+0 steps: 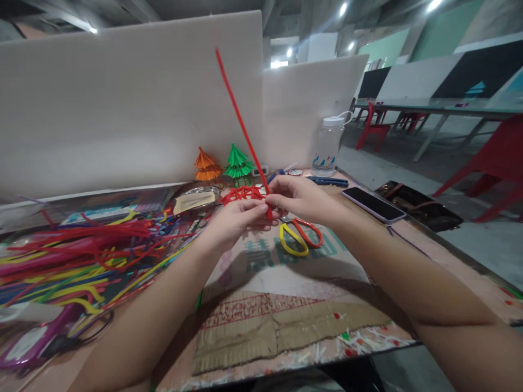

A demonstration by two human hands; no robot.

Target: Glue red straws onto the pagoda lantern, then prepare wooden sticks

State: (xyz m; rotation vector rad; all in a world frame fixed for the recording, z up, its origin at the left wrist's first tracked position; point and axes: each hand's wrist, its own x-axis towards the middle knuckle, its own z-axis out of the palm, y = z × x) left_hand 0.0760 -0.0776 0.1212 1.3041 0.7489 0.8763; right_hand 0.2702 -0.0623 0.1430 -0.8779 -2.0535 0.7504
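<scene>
White panels (134,109) stand behind the table (433,239), with red chairs (373,130) and more tables off to the right beyond it. I have both forearms reaching forward from the lower corners of my view, angled inward so that the hands meet over the middle of the table. My left hand (243,218) comes in from below left, thumb lying along the top and fingers curled under, closed on the near edge of a red lattice (242,194), which sits just beyond the knuckles, between the hand and two small trees, one orange (208,164) and one green (238,163). My right hand (300,195) arches over from the other side, wrist bent inward, index finger hooked, thumb and fingertips pinching the foot of a red strip (237,109). That strip rises well above both hands, leaning to the left; whether it is joined to the lattice I cannot tell. The two sets of fingertips nearly touch. Just below my right hand lie the scissors (301,239), handles toward me, on a printed sheet over cardboard (245,337). Farther right I have a phone (373,204), and behind it a bottle (327,147). Coloured strips (81,245) heap up to the left.
</scene>
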